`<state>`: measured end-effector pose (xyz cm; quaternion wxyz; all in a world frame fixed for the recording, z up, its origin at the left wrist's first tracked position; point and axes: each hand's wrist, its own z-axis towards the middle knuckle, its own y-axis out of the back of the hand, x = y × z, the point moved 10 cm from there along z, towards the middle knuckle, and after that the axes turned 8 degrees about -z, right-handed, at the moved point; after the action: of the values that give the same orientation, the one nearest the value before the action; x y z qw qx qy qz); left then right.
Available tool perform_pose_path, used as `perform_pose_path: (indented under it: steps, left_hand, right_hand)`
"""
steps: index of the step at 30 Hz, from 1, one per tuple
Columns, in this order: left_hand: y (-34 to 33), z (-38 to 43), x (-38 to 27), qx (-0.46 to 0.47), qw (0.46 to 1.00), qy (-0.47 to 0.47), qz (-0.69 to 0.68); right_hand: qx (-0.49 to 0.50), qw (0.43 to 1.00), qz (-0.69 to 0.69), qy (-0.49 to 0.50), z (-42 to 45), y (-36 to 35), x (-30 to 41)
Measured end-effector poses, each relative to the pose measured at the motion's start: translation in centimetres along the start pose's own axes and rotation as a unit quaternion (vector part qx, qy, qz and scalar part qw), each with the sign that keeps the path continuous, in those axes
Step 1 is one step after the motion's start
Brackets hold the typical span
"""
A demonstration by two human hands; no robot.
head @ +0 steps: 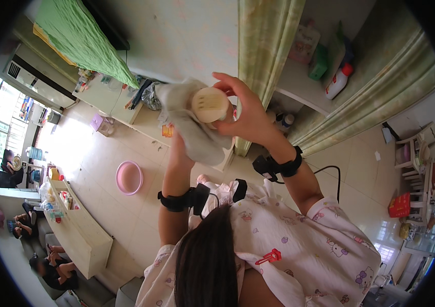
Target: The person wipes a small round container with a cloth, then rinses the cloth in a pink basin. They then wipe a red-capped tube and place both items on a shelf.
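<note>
In front of me my right hand (242,111) curls its fingers and thumb around a container with a round cream lid (210,104). My left hand (181,147) has hold of a grey-white cloth (198,142), which lies against the container's left side. The fingers of my left hand are mostly hidden by the cloth. The container's body is largely covered by cloth and fingers. Each wrist wears a black strap with a small device on it.
Beyond the hands runs a low cabinet (146,124) with a bag and small items. Green curtains (269,46) flank shelves with a white red-capped bottle (339,81). A pink basin (129,177) stands on the floor, left. A long table (81,238) and several people are farther left.
</note>
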<state>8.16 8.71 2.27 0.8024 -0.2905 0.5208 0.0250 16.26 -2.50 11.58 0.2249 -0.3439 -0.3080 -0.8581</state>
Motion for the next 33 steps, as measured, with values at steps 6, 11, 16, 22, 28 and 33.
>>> perform_pose_path:
  steps: [6,11,16,22,28,33]
  left_hand:
    - [-1.4,0.0,0.0,-0.125,0.986,0.071,-0.088]
    - [-0.1,-0.2,2.6,-0.172,0.961,0.144,-0.163]
    - [-0.8,-0.6,6.0,-0.071,0.906,0.227,-0.350]
    - [-5.5,-0.8,7.7,-0.028,0.871,0.290,-0.396]
    - [-6.3,1.6,6.6,-0.004,0.967,0.245,0.063]
    - [-6.5,1.7,4.7,-0.086,0.973,0.213,0.019]
  right_hand:
    - [-0.031,0.976,-0.172,0.133,-0.7,-1.0,3.2]
    - [0.016,0.983,-0.173,0.065,-1.1,-1.2,2.2]
    - [0.005,0.976,-0.171,0.132,-2.1,-1.1,3.3]
    - [0.010,0.944,-0.253,0.211,-3.4,1.1,4.2]
    - [-0.153,0.973,-0.172,-0.023,-4.4,9.9,0.0]
    - [-0.300,0.880,-0.330,-0.166,-4.5,17.7,-5.0]
